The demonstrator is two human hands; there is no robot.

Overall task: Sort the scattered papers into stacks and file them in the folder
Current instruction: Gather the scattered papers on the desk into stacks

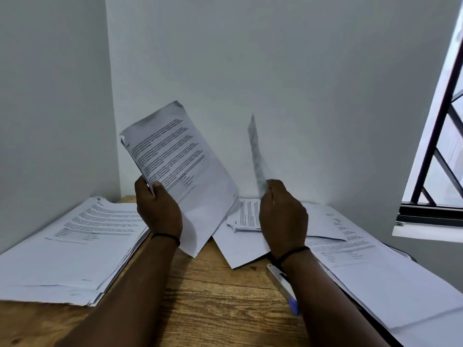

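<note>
Papers on desk: one thick stack [70, 249] near left, another stack [375, 269] near right, loose sheets [246, 221] between them farther back
Desk [208, 296]: wooden, set in a wall corner
Pen [283, 286]: lies by the right stack, partly under the right forearm
Left hand [159, 209]: fingers grip a printed bundle [183, 171], raised and tilted
Right hand [283, 216]: fingers pinch one blurred sheet [256, 156], seen edge-on
Window [441, 146]: far right

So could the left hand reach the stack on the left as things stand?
Probably yes, though not to grip: the left hand holds a printed sheet. The left stack lies uncovered just beside its forearm, nothing between them.
</note>
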